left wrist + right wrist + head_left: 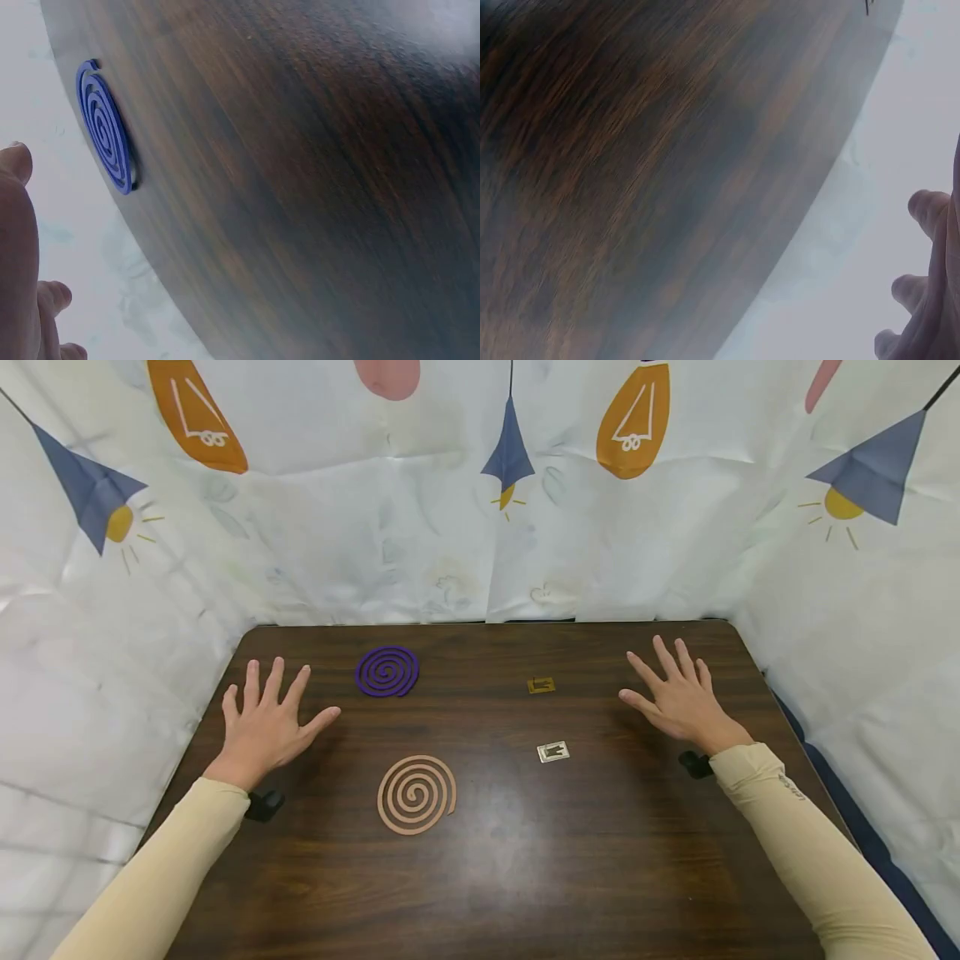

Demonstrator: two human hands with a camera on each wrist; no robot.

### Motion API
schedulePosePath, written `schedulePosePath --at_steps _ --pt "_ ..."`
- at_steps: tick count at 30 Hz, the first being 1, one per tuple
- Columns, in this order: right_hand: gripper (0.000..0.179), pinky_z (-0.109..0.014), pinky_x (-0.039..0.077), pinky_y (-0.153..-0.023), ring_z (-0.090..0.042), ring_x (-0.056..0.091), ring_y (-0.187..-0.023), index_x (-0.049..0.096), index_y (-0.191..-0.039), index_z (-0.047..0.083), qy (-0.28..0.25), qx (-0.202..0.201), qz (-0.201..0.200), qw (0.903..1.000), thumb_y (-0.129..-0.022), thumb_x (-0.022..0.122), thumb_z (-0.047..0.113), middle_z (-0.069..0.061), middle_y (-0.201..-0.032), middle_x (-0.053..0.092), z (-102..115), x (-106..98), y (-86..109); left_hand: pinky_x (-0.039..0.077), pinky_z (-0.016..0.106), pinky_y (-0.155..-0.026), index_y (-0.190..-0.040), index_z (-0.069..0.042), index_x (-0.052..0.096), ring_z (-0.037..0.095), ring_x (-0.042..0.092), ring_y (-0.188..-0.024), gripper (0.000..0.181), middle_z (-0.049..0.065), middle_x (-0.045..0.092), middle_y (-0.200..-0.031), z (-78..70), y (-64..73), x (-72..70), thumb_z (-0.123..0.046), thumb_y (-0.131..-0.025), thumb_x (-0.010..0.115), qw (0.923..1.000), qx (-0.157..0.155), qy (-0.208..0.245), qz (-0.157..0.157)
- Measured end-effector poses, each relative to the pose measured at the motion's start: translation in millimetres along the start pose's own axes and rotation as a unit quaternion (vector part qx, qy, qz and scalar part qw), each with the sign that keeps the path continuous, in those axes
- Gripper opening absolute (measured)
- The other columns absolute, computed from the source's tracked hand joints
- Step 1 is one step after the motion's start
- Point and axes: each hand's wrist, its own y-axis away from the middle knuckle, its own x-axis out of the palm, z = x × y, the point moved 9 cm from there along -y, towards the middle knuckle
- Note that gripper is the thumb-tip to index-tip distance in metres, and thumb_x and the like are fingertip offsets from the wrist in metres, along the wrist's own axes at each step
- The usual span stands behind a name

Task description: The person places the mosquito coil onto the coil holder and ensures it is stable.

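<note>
The left hand point(262, 731) and right hand point(681, 703), fingers splayed and empty, flank the tan coil point(412, 794), with the purple coil point(387, 672) beyond it, gold plate point(541, 686) and silver plate point(553, 752) rightward; handling seems unbegun, any pickup needing lowering, then pinching.

No legible text, dark lettering point(791, 787) on right sleeve point(813, 858), too small

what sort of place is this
Probably a small makeshift booth for recording tabletop handwork: white lamp-print sheeting lines three visible sides of a dark wood-grain table, and the person wears black wrist cameras.
</note>
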Motion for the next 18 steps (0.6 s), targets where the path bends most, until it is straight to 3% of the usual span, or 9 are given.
schedulePosePath --at_steps 18 --pt "0.078 -0.078 0.002 -0.122 -0.049 -0.011 -0.161 0.012 -0.168 0.031 -0.005 -0.029 0.001 0.9996 -0.104 0.036 0.069 -0.017 -0.176 -0.007 26 7 -15.3 -0.004 0.082 -0.118 -0.168 -0.022 0.007 0.051 -0.019 -0.158 0.098 0.024 -0.006 -0.174 -6.6 -10.4 3.6 -0.08 -0.096 0.04 0.9999 0.003 0.012 0.006"
